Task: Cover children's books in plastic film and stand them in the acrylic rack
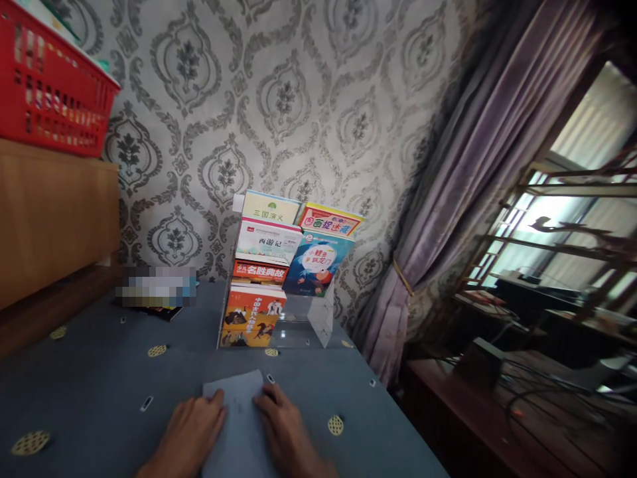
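Note:
A flat, pale grey-blue rectangle that looks like a folded cloth [239, 428] lies on the dark blue-grey patterned cover in front of me. Faint dark marks show near its upper middle. My left hand [192, 425] grips its left edge, fingers bent and close together. On the opposite edge, my right hand [286, 425] has its fingers curled against the cloth. Beyond it stands a clear tiered book rack [298, 330], with an orange book [253, 317] low on the left. Higher up are a blue book [317, 262], a white book [269, 240] and several others.
A pixelated stack of flat items [164, 292] lies at the left back. A wooden cabinet [60, 212] carries a red plastic basket [60, 93]. At right hang purple curtains [448, 199], beside a shelf unit [557, 242] and a dark red surface with tangled cables [537, 398].

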`<action>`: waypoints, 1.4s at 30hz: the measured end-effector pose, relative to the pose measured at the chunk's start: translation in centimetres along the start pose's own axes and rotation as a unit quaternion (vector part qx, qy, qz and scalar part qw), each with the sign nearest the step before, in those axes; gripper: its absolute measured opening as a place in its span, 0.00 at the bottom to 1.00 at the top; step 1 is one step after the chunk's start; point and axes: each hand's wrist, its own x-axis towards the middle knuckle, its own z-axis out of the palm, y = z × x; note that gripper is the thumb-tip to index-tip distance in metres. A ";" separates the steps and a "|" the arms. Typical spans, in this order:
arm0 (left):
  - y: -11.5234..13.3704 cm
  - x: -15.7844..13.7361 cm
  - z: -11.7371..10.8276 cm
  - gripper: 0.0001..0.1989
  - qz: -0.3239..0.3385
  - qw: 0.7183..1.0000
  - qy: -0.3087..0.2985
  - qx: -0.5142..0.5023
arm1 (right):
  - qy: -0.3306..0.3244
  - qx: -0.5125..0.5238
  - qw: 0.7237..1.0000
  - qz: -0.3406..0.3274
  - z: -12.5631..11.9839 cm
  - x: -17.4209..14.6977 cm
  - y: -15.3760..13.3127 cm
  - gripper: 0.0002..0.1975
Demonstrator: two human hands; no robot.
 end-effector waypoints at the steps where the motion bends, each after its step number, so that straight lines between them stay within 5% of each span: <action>1: 0.4 -0.1 -0.1 0.20 0.007 1.000 -0.001 -0.008 | -0.011 0.050 0.999 -0.006 -0.8 0.9 0.0 0.22; 5: 1.1 -0.1 0.6 0.20 0.048 0.999 0.018 -0.016 | -0.064 0.105 0.992 -0.037 -2.0 4.1 -0.2 0.20; 13: -2.2 1.8 3.9 0.17 0.091 0.976 0.192 -0.045 | -0.084 0.002 0.992 -0.095 2.7 5.5 -3.0 0.24; 17: -3.0 2.3 4.6 0.16 0.103 0.969 0.218 -0.049 | -0.103 0.017 0.992 -0.075 2.6 5.9 -3.7 0.24; 27: -0.8 1.0 1.0 0.17 0.061 0.986 0.139 0.067 | -0.090 0.051 0.995 0.011 0.2 4.4 -2.3 0.31; 42: 1.4 0.1 -1.9 0.16 0.027 0.986 0.069 0.150 | -0.102 0.055 0.992 0.052 -3.2 -5.1 -1.1 0.35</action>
